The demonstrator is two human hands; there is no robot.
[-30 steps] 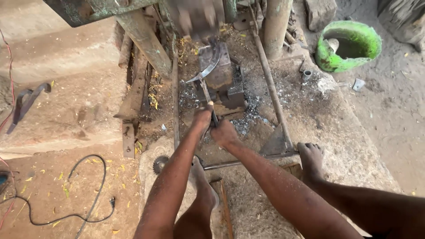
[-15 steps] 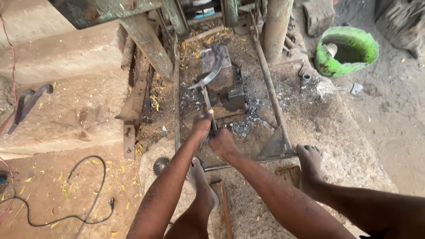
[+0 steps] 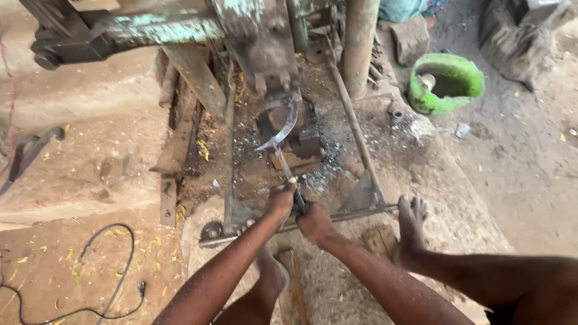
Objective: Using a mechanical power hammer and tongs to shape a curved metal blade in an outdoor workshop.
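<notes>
Left hand [image 3: 282, 198] and right hand [image 3: 314, 221], both closed around the tongs [image 3: 288, 174], whose handles they hide. The tongs grip a curved blade [image 3: 283, 123] on the anvil block [image 3: 304, 141], its upper end concealed beneath the hammer machine [image 3: 259, 36].

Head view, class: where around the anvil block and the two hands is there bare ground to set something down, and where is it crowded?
Bare ground lies left of the wooden beam, between it and the bent metal piece, and right of the long rod, below the green tub. It is crowded around the anvil block, where the left hand and right hand grip tongs holding the curved blade.
</notes>
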